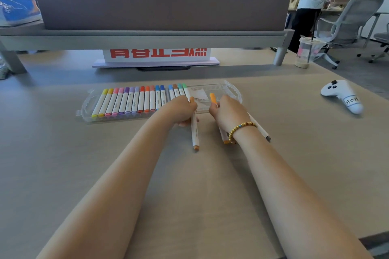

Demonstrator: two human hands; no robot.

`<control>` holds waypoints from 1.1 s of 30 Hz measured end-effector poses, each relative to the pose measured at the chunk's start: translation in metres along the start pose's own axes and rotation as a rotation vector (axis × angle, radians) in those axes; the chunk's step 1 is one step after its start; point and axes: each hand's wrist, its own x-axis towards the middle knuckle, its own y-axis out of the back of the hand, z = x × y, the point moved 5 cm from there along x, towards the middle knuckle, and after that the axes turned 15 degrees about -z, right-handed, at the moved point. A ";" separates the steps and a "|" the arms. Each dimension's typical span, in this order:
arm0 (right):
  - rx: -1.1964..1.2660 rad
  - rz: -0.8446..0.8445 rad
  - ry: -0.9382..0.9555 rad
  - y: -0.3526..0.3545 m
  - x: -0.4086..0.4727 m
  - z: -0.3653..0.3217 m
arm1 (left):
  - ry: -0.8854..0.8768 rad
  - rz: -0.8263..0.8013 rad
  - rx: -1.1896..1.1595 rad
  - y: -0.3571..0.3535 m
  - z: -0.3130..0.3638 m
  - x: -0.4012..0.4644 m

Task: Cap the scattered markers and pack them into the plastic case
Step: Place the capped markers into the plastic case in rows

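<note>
Left hand (181,109) gripping white marker (194,132); right hand (227,111) gripping orange-capped marker (213,97), both just before plastic case (231,90) on desk (189,185). Capping step likely underway; next, slotting into case's free right end.

On my desk (63,164): controller (342,95) near right edge; cup (307,51) at far right corner; sign (156,55) along far edge.
</note>
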 end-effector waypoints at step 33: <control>0.465 0.012 0.072 0.018 0.093 0.000 | 0.028 0.312 -0.073 0.065 0.002 0.101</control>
